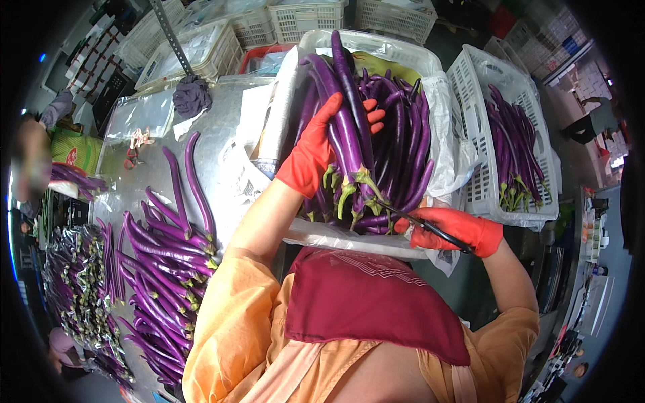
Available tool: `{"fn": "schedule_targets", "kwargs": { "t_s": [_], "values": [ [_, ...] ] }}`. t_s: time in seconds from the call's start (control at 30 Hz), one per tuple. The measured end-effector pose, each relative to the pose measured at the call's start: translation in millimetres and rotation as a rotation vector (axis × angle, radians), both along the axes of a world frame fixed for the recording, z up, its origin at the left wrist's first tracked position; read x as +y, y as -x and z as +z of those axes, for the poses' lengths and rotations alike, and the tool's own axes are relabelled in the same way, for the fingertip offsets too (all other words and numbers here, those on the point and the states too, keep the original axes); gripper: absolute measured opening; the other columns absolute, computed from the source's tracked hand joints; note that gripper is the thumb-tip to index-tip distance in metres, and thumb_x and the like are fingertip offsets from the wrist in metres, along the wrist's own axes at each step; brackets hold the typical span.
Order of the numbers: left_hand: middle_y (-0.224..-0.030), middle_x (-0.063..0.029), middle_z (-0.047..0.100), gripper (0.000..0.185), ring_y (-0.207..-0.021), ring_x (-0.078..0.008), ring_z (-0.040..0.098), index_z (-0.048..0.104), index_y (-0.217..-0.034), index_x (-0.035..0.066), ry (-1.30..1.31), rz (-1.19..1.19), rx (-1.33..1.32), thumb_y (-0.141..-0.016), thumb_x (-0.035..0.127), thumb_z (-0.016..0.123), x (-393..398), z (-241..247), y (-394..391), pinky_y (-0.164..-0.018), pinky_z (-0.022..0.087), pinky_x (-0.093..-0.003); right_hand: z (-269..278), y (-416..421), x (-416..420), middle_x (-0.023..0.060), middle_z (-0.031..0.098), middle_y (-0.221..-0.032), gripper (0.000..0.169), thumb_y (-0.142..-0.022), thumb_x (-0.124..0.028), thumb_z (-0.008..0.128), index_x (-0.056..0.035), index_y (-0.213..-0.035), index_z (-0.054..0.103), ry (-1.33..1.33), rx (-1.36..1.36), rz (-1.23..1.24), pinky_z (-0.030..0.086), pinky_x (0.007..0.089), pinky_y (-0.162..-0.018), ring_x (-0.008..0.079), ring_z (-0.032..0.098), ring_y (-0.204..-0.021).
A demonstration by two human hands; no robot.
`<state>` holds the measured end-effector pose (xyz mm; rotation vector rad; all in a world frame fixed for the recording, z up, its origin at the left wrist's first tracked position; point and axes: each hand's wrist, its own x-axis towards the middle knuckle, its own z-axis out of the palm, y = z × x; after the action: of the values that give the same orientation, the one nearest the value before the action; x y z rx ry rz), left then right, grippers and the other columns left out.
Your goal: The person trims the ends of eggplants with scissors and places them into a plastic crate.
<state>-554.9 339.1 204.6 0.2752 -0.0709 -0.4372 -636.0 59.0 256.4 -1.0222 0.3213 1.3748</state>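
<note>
My left hand [315,146], in a red rubber glove, grips a few long purple eggplants [347,126] with their green stem ends towards me. In my right hand [448,226], gloved alike, is a pair of black-handled scissors [428,226]. Their blades reach to the stem [370,186] of one held eggplant; whether they touch it I cannot tell. Below both hands stands a white plastic crate [373,38] with a clear liner, holding many more eggplants [403,136]. The held bunch hides part of these.
Many eggplants [166,282] lie piled on the metal table [161,121] at left, beside bagged ones [80,282]. Red-handled scissors [131,158] lie farther back, near a dark cloth [192,95] around a perforated post. At right, another white crate [471,176] contains eggplants. Other people are at the edges.
</note>
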Motion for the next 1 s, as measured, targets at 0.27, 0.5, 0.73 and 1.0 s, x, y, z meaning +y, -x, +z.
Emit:
{"fn": "schedule_targets", "kwargs": {
  "t_s": [0.27, 0.5, 0.73, 1.0],
  "values": [
    [-0.126, -0.0257, 0.054, 0.059, -0.119, -0.0402, 0.053, 0.041, -0.131, -0.013, -0.032, -0.167, -0.058, -0.095, 0.033, 0.056, -7, 13, -1, -0.105, 0.042, -0.0489, 10, -30, -13, 0.0112, 0.064, -0.098, 0.040, -0.098, -0.024, 0.052, 0.0038, -0.127, 0.051, -0.039, -0.592, 0.665, 0.049, 0.0228, -0.068, 0.0119, 0.062, -0.089],
    [-0.115, -0.0255, 0.061, 0.041, -0.104, -0.0387, 0.063, 0.052, -0.121, -0.005, -0.186, -0.222, -0.108, -0.089, 0.018, 0.064, -25, 14, -7, -0.091, 0.053, -0.0477, -22, -34, 17, 0.0044, 0.064, -0.095, 0.045, -0.091, -0.031, 0.065, 0.0019, -0.121, 0.056, -0.166, -0.682, 0.559, 0.048, 0.0244, -0.065, 0.0093, 0.060, -0.081],
    [-0.105, -0.0190, 0.065, 0.042, -0.093, -0.0320, 0.067, 0.052, -0.119, 0.002, -0.526, -0.017, -0.152, -0.083, 0.014, 0.070, -11, 21, -18, -0.078, 0.058, -0.0429, 3, -24, 13, 0.0020, 0.064, -0.074, 0.035, -0.089, -0.038, 0.067, -0.0037, -0.095, 0.067, 0.417, -0.951, 0.570, 0.045, 0.0240, -0.051, 0.0066, 0.055, -0.057],
    [-0.105, -0.0187, 0.064, 0.038, -0.093, -0.0321, 0.067, 0.051, -0.118, 0.000, -0.383, 0.039, -0.134, -0.086, 0.012, 0.067, -19, 23, -24, -0.081, 0.057, -0.0434, -14, -26, 25, 0.0037, 0.064, -0.084, 0.043, -0.094, -0.045, 0.056, -0.0043, -0.107, 0.061, 0.050, -0.894, 0.669, 0.047, 0.0280, -0.061, 0.0091, 0.061, -0.076]
  ]
}}
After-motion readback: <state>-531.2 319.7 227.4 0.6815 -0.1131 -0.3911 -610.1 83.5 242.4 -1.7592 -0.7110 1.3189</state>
